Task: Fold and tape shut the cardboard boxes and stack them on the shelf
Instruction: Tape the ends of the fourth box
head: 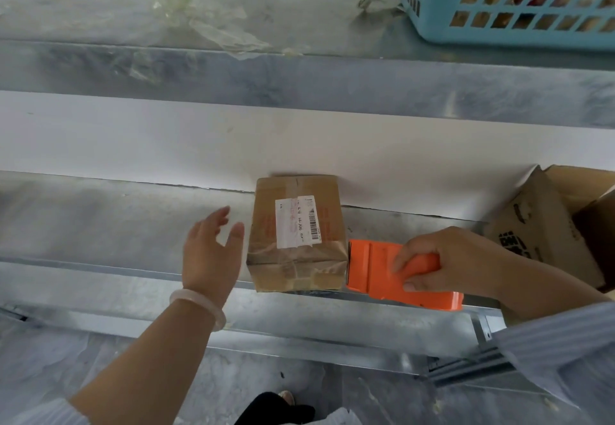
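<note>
One taped box (296,235) is being flanked: left hand (209,251), spread and empty, just beside it; tape dispenser (369,268) being gripped by the right hand (446,261) opposite.

matt cardboard box (296,231), glossy orange plastic dispenser (376,268), galvanised metal shelf (100,218)

storeroom, metal shelving (299,91), taped parcel (296,231), blue basket (499,8)
</note>
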Demonstrator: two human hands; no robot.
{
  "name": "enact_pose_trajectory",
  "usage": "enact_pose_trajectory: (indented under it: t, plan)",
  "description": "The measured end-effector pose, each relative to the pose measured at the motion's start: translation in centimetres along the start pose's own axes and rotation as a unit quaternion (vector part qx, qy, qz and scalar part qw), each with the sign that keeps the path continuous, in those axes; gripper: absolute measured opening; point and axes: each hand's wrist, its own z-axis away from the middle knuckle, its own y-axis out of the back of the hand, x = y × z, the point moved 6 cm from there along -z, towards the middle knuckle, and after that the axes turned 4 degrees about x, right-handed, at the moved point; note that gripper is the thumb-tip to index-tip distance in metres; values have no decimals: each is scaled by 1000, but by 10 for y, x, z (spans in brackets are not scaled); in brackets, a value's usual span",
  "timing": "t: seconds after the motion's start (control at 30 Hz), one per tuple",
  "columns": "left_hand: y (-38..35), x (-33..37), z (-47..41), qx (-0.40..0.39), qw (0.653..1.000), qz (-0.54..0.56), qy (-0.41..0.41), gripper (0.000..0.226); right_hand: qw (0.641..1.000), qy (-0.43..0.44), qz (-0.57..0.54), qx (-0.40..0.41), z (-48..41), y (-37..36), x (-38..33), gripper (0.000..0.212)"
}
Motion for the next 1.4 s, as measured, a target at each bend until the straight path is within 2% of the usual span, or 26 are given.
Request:
enact_pose_trajectory:
  t: [0.03,0.1,0.13,0.17,0.23,0.3,0.73,0.97,1.07,1.23,1.4]
  plan:
    - [-2,26,6,10,987,-63,-150,36,1000,-2,-5,0,0,0,0,26]
    - [-29,65,30,-58,908,-129,-394,42,1000,-6,-15,-2,0,0,1,25]
    - [-48,73,41,-104,867,-162,-459,45,1000,-9,-19,-3,0,-1,1,25]
    - [-65,77,50,-147,836,-204,-487,50,1000,-12,-22,-5,1,-1,2,25]
    - [-93,74,55,-217,798,-299,-476,59,999,-15,-28,-8,2,-1,4,24]
    - [-106,61,52,-240,782,-342,-462,60,999,-23,-45,-12,5,0,9,24]
    - [-108,56,47,-226,785,-315,-483,55,995,-79,-56,-14,37,20,28,33]
    - [-108,57,48,-221,784,-315,-488,56,994,-77,77,-15,20,8,-4,21]
    - [-108,58,47,-218,781,-326,-486,59,988,-87,126,-16,10,1,-24,27]
    - [-107,60,47,-221,780,-333,-482,64,982,-98,159,-21,-2,-16,-46,29]
    - [-109,58,47,-210,781,-334,-483,62,979,-82,186,34,-6,-27,-64,17]
